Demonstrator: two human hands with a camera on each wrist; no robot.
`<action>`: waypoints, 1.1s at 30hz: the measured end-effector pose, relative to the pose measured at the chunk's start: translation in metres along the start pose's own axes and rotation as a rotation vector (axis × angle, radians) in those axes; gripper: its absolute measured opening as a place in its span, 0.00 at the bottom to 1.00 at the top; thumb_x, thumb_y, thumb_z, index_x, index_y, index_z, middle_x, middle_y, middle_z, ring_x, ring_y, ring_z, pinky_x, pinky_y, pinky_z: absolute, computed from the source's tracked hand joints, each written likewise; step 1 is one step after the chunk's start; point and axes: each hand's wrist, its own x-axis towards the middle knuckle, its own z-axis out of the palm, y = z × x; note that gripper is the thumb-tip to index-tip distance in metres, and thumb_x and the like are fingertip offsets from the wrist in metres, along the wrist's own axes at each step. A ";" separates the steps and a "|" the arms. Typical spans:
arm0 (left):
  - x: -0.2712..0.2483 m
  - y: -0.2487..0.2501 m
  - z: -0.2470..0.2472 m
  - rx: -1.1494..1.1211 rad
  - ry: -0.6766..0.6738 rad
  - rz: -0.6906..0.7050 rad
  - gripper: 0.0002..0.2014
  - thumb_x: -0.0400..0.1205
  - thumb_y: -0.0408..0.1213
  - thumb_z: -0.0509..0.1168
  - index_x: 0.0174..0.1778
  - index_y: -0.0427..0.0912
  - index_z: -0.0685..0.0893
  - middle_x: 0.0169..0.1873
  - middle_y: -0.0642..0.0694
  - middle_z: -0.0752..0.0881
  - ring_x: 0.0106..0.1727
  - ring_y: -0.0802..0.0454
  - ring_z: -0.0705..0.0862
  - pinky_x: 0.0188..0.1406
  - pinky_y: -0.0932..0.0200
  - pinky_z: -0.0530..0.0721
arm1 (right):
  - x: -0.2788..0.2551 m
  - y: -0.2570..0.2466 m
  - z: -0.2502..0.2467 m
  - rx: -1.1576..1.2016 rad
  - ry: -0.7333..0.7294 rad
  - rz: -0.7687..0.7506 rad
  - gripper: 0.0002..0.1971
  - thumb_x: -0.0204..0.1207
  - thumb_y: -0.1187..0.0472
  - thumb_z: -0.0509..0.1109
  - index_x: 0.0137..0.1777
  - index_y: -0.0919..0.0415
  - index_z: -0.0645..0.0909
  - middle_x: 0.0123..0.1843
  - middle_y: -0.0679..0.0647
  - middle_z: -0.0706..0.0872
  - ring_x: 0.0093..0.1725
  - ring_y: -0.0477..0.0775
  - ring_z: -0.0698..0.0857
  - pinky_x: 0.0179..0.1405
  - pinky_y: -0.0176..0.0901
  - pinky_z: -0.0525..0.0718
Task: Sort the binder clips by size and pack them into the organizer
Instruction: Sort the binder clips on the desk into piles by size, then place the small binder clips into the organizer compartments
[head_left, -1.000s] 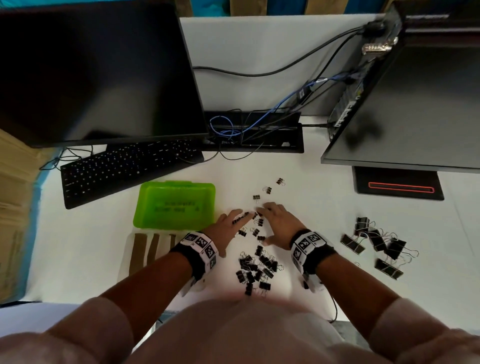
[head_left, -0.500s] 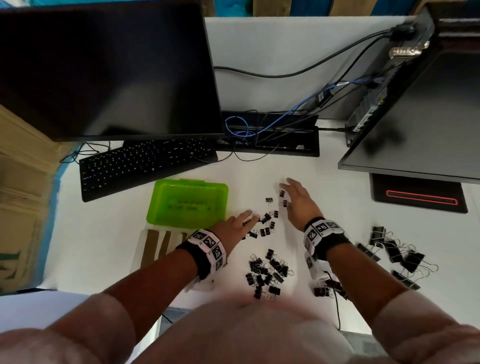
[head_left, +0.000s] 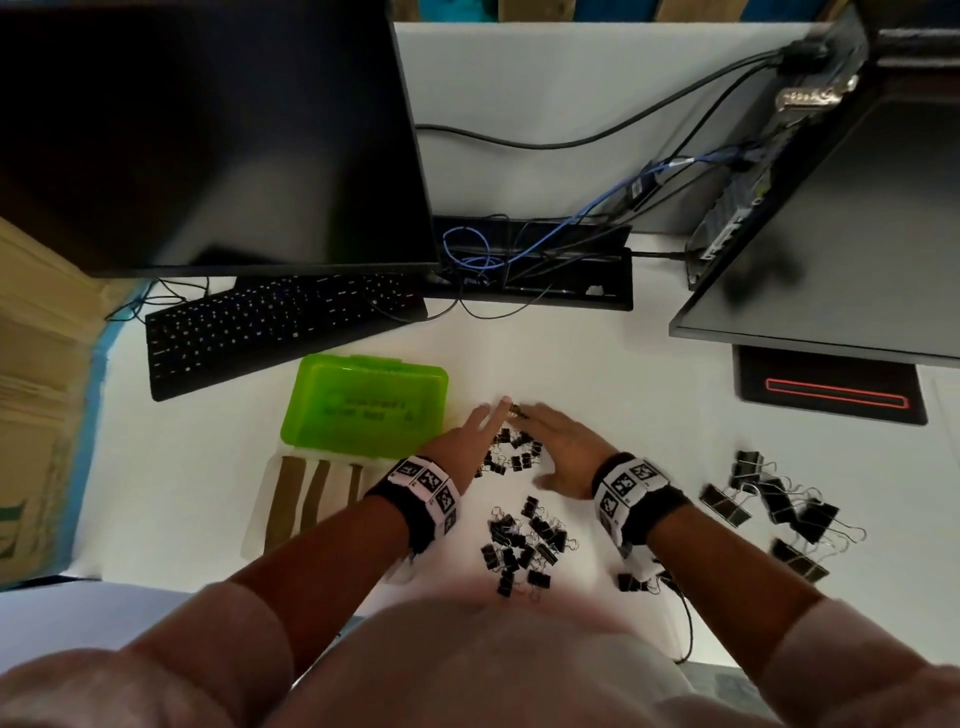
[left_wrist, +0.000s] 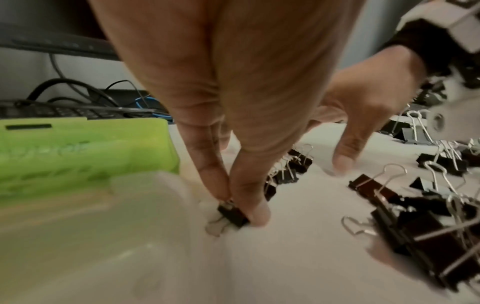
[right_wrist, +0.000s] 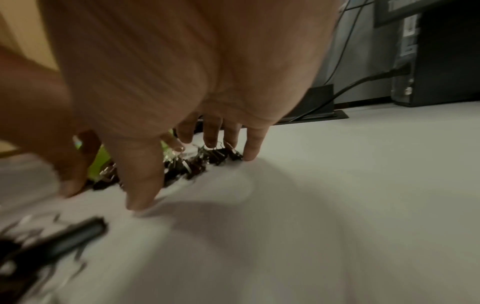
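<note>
Three groups of black binder clips lie on the white desk: small clips (head_left: 511, 452) between my hands, a medium pile (head_left: 524, 540) nearer my body, and large clips (head_left: 769, 499) to the right. My left hand (head_left: 467, 441) rests at the left of the small group; its thumb and a fingertip pinch one small clip (left_wrist: 232, 212) against the desk. My right hand (head_left: 556, 447) lies spread on the other side, its fingertips (right_wrist: 250, 152) touching the desk and the small clips (right_wrist: 197, 162). The clear organizer (head_left: 306, 499) sits left of my left wrist.
A green plastic box (head_left: 363, 405) stands closed just beyond the organizer. Behind it lie a black keyboard (head_left: 270, 332), a monitor (head_left: 208, 135) and a cable tray (head_left: 535, 265). A computer case (head_left: 831, 208) leans at the right. A few more clips (head_left: 636, 579) sit under my right wrist.
My right hand drew back from the far stray clips and swept them in toward my left hand. The small clips are now bunched between both hands.
</note>
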 end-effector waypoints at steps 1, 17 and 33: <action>0.002 0.000 0.003 -0.070 0.009 -0.018 0.56 0.71 0.15 0.65 0.80 0.53 0.33 0.81 0.45 0.54 0.45 0.39 0.85 0.38 0.50 0.84 | -0.001 -0.001 0.005 -0.001 0.007 -0.014 0.46 0.69 0.56 0.77 0.81 0.45 0.52 0.85 0.51 0.51 0.84 0.53 0.51 0.82 0.52 0.57; 0.007 0.009 0.022 -0.246 0.141 -0.067 0.15 0.77 0.37 0.68 0.59 0.49 0.76 0.60 0.45 0.71 0.54 0.43 0.82 0.56 0.49 0.82 | -0.008 -0.019 0.011 -0.254 0.028 0.010 0.23 0.79 0.62 0.65 0.74 0.55 0.70 0.68 0.61 0.75 0.62 0.65 0.75 0.63 0.55 0.77; 0.002 0.016 0.012 -0.450 0.250 -0.041 0.09 0.74 0.33 0.69 0.49 0.47 0.81 0.52 0.47 0.78 0.55 0.48 0.81 0.59 0.50 0.81 | -0.033 -0.016 -0.013 0.304 0.212 0.327 0.17 0.62 0.67 0.79 0.51 0.56 0.86 0.54 0.55 0.87 0.51 0.55 0.86 0.53 0.39 0.81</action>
